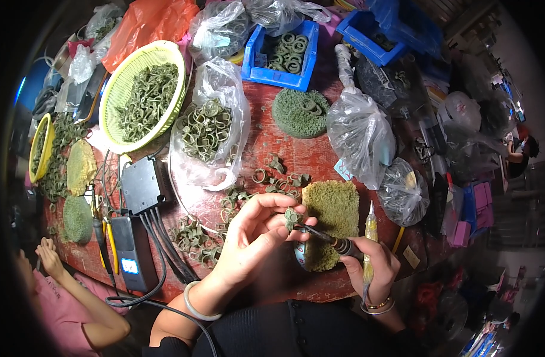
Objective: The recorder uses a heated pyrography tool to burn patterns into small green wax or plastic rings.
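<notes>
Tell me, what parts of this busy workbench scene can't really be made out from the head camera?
- Small green ring in the left hand: the fingers cover part of it, and its detail is too small.
- Tool tip held by the right hand: too fine to see where it touches.
- Clear bags: crinkled plastic hides their contents.
- Blue bin at the top: cut off by the edge.
- Person at lower left: cut off by the dark fisheye rim.

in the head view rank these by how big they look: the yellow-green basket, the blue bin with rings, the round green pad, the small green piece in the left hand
1. yellow-green basket, clearly the largest.
2. blue bin and round green pad: look alike in size, and the fisheye bends things, so no ranking between them.
3. small green piece pinched in the left hand, by far the smallest.
</notes>
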{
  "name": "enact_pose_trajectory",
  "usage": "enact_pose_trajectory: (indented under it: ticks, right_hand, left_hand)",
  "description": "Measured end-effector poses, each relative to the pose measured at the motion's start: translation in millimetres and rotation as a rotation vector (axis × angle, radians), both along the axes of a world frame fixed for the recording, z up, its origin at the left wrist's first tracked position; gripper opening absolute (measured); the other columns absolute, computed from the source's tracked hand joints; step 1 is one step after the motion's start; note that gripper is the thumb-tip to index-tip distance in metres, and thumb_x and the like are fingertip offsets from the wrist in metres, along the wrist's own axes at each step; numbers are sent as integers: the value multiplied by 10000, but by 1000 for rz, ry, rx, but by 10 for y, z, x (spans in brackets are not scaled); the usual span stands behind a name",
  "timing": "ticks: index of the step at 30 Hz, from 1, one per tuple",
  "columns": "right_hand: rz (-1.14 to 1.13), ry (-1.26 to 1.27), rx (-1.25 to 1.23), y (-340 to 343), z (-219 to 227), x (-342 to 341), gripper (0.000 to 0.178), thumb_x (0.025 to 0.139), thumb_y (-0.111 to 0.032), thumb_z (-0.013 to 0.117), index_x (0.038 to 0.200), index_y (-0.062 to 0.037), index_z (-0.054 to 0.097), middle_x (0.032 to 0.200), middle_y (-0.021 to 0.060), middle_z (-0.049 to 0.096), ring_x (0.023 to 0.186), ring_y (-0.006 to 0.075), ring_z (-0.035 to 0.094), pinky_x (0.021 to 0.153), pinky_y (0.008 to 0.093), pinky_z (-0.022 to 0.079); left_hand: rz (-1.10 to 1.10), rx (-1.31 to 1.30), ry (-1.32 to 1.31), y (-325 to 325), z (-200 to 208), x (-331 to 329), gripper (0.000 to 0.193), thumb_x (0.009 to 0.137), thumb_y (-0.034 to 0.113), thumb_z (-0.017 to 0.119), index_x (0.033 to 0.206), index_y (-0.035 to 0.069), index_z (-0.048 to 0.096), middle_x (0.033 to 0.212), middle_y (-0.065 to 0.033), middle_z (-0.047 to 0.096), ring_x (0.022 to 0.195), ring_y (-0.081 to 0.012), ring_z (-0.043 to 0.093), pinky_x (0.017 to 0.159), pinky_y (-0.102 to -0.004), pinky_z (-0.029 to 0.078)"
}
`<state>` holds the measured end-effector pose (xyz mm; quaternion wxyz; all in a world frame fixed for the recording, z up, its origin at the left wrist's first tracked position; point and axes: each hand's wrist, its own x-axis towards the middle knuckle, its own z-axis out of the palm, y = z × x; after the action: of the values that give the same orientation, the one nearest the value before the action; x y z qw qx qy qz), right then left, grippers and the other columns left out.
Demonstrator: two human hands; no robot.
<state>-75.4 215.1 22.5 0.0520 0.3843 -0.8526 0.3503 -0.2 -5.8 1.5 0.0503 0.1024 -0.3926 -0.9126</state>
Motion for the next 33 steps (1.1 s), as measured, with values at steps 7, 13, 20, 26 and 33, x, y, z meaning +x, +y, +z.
enact_pose_trajectory:
  ticks: [7, 13, 20, 26, 33]
  right_hand:
    - [-2, 60, -14, 9, -65, -12, 319, 769, -210, 815, 1006, -59, 663, 776, 58, 667, 632, 234, 640, 570, 334, 512]
    - [2, 59, -10, 3, -64, -20, 326, 765, -211, 818, 1006, -58, 661, 778, 68, 662, 636, 240, 644, 568, 336, 514]
    - [17, 59, 0, 0, -44, -26, 326, 763, -196, 817, 1006, -48, 658, 793, 83, 662, 643, 250, 649, 565, 343, 515]
    - [4, -2, 18, 9, -24, -2, 311, 827, -238, 768, 986, 3, 654, 857, 108, 694, 685, 271, 649, 623, 342, 505]
    - [1, 15, 23, 17, -41, -3, 311, 830, -240, 764, 984, 5, 652, 847, 107, 693, 676, 264, 648, 618, 337, 503]
  left_hand:
    - [4, -48, 18, 23, -4, 6, 407, 911, 56, 589, 1282, -23, 440, 1260, -164, 543, 1185, -305, 585, 961, -407, 504]
    - [14, -74, -1, 28, 24, -1, 407, 892, 49, 586, 1268, -16, 444, 1258, -170, 553, 1175, -307, 596, 944, -389, 512]
    - [15, -67, -2, 32, 7, 4, 405, 888, 32, 579, 1267, -17, 444, 1263, -174, 549, 1180, -320, 592, 950, -404, 508]
    - [14, -64, -1, 30, 5, 5, 398, 887, 12, 567, 1265, -15, 445, 1266, -174, 547, 1185, -320, 589, 954, -404, 506]
    - [11, -60, -5, 29, 9, 8, 395, 888, 7, 564, 1265, -15, 446, 1265, -172, 549, 1188, -316, 588, 952, -398, 505]
